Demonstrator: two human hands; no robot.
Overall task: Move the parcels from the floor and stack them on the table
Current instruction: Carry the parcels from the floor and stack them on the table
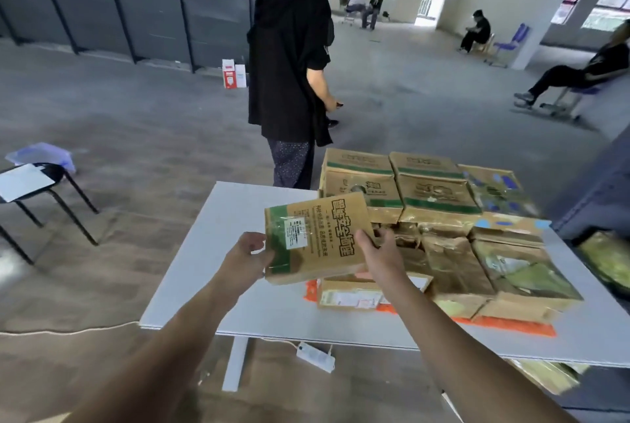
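Note:
I hold a flat brown cardboard parcel (318, 240) with black print, a green band and a white label, tilted above the white table (211, 272). My left hand (247, 260) grips its left edge. My right hand (376, 252) grips its right edge, thumb on top. Right of it on the table lies a stack of taped brown parcels (443, 228), several deep, with a small labelled box (361, 296) directly under the held parcel.
A person in black (289, 64) stands just beyond the table's far edge. A black stool (37, 184) with papers stands on the left. A white power strip (315, 356) and cord lie under the table. More parcels (549, 376) lie on the floor at the right. Seated people are far back.

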